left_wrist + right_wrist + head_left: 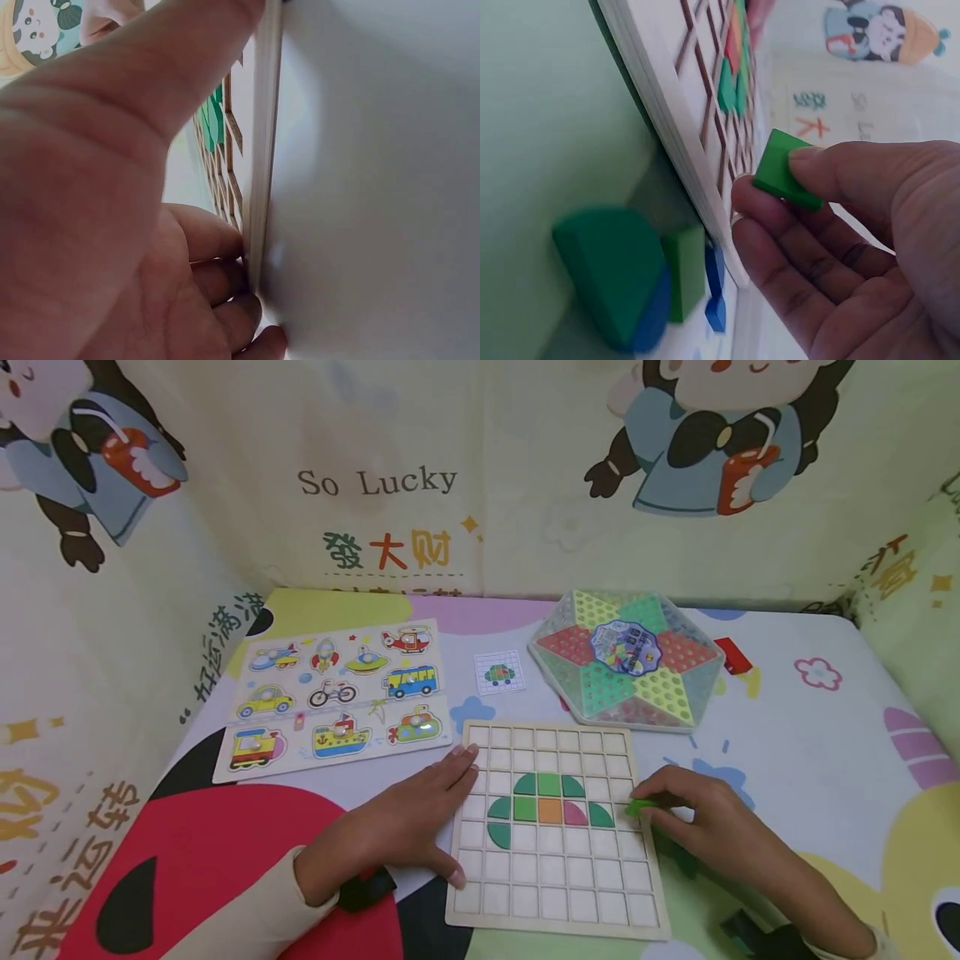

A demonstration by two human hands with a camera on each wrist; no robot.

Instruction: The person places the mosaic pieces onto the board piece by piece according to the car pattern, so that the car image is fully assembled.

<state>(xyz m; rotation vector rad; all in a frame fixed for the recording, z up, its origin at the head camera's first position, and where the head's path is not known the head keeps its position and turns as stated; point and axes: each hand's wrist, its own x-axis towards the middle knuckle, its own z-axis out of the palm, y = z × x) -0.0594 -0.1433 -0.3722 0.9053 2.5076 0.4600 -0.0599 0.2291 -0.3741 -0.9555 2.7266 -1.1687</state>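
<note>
A wooden grid board [558,927] lies in front of me. Dark green rounded pieces [498,836], light green squares [526,809], an orange square [551,811] and a pink rounded piece [574,812] sit in its middle cells. My left hand [408,818] rests along the board's left edge, fingers and thumb spread against the rim. Over the right edge, my right hand [712,814] pinches a green square tile [780,169] between thumb and fingertips. Beneath that hand, the right wrist view shows a dark green rounded piece [611,274], a green block [684,274] and blue pieces [715,289] beside the board.
Behind the board lies a small card [499,673] printed with a coloured grid pattern. A vehicle puzzle board [300,697] is at the back left. A hexagonal star game box [626,660] stands at the back right, with a red piece [733,656] beside it.
</note>
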